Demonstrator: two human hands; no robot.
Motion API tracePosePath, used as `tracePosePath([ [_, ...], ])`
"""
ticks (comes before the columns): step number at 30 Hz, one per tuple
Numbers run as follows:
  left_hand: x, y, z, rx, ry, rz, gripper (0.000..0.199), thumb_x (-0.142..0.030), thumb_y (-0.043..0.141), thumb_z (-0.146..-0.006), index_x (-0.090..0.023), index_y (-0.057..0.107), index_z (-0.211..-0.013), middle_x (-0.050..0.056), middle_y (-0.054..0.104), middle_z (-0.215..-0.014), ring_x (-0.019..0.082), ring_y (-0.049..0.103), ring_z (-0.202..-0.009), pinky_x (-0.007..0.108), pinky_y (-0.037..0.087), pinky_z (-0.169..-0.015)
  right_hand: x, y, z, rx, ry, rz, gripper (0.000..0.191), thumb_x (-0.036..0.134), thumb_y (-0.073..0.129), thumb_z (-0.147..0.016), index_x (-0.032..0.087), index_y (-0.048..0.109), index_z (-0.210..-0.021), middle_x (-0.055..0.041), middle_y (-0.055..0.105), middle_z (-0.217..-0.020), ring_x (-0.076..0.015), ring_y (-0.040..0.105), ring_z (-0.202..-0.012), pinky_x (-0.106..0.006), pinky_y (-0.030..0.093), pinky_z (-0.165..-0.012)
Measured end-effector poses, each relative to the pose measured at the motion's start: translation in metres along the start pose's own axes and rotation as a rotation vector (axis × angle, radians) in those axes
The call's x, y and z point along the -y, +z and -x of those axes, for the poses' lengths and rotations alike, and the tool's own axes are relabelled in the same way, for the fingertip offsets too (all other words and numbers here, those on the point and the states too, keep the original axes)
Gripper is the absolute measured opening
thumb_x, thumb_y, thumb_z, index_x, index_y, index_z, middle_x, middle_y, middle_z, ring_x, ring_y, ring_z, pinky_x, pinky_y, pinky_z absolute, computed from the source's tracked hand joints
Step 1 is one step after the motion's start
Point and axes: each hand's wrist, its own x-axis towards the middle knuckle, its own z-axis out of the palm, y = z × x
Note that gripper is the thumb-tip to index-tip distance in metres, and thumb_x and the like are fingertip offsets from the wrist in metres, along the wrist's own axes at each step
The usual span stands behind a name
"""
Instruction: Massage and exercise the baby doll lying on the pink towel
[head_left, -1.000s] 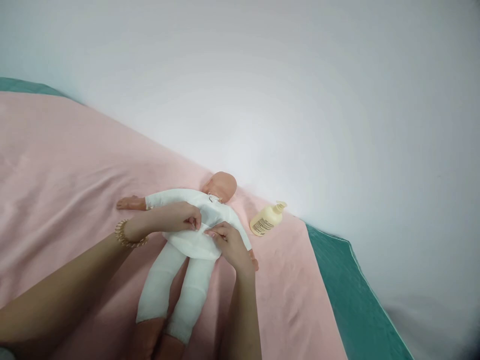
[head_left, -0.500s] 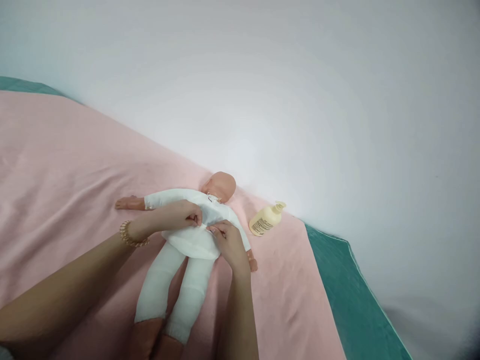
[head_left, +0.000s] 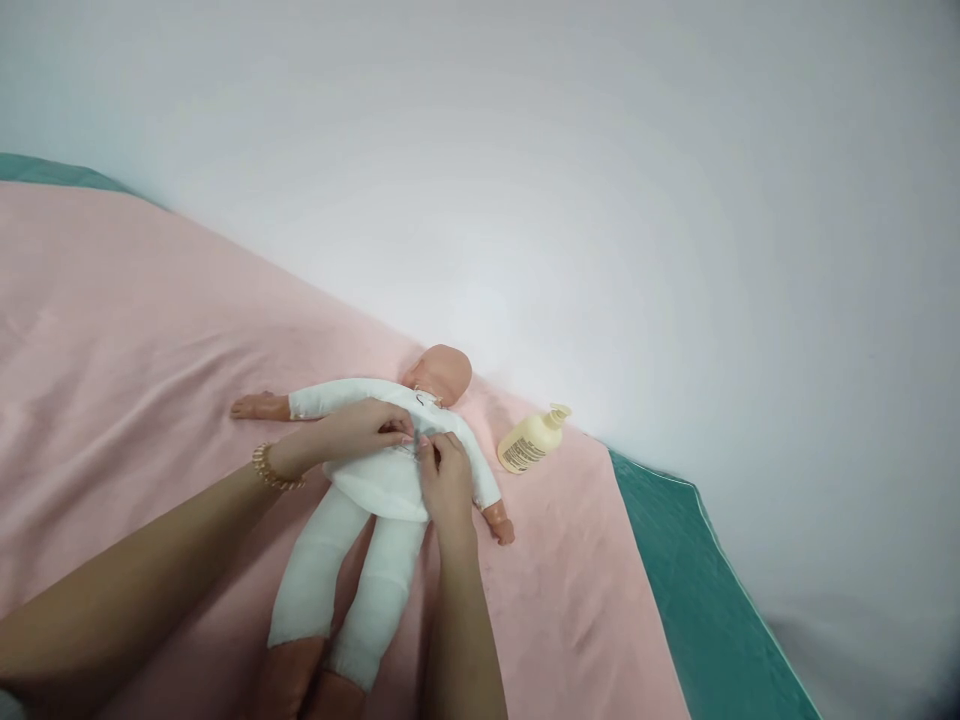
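A baby doll (head_left: 375, 485) with a white cloth body and brown plastic head, hands and lower legs lies stretched out, its head toward the wall. My left hand (head_left: 375, 425), with a beaded bracelet at the wrist, is closed in a pinch over the doll's chest. Close beside it, my right hand (head_left: 446, 475) also pinches with thumb and forefinger. The fingertips of both nearly meet on the doll's white cloth, which shows a small greyish patch there. Exactly what lies between the fingers is mostly hidden.
A pale yellow pump bottle (head_left: 531, 442) leans at a tilt to the right of the doll. Under both spreads a wrinkled pink sheet (head_left: 150, 310). Green covering (head_left: 697, 580) shows along the right edge. A plain pale wall (head_left: 525, 200) rises behind.
Both hands have shifted slightly up the doll's torso, the right one also leftward, so the fingertips are closer together. The doll's arm on the right is more exposed. The bottle stays put.
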Motion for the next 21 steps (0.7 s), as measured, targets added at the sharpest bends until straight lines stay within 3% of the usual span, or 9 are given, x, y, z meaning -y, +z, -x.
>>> tracePosePath([
  [4,0.011,0.006,-0.006,-0.175,0.083,-0.099,0.035,-0.043,0.041,-0.094,-0.019,0.064,-0.083,0.005,0.067,-0.085,0.023,0.059,-0.084,0.033,0.044,-0.077,-0.011,0.003,-0.003,-0.152,-0.029,-0.094,0.021,0.03,0.044,-0.096,0.02,0.062,-0.092,-0.0068,0.061,-0.101,-0.0207,0.054,-0.101,-0.034,0.042,-0.092],
  [9,0.027,0.017,-0.013,-0.393,0.131,-0.163,0.037,-0.045,0.037,-0.096,-0.018,0.063,-0.092,0.008,0.065,-0.099,0.025,0.056,-0.098,0.039,0.042,-0.092,-0.02,0.007,-0.008,-0.107,-0.088,-0.138,0.029,0.034,0.044,-0.096,0.02,0.059,-0.117,-0.0092,0.059,-0.122,-0.0206,0.048,-0.12,-0.036,0.037,-0.105],
  [16,0.037,0.022,-0.018,-0.303,0.128,-0.23,0.042,-0.043,0.034,-0.098,-0.016,0.067,-0.098,0.01,0.069,-0.106,0.026,0.056,-0.105,0.042,0.038,-0.099,-0.022,0.011,-0.015,0.002,-0.099,-0.125,0.033,0.037,0.043,-0.097,0.016,0.063,-0.112,-0.0114,0.064,-0.117,-0.0224,0.053,-0.116,-0.038,0.039,-0.104],
  [21,0.039,0.023,-0.019,-0.313,0.15,-0.244,0.041,-0.042,0.035,-0.098,-0.016,0.067,-0.098,0.009,0.069,-0.106,0.025,0.056,-0.104,0.041,0.04,-0.098,-0.021,0.011,-0.014,-0.02,-0.097,-0.109,0.033,0.037,0.043,-0.097,0.016,0.064,-0.11,-0.0116,0.064,-0.115,-0.0224,0.053,-0.115,-0.038,0.039,-0.103],
])
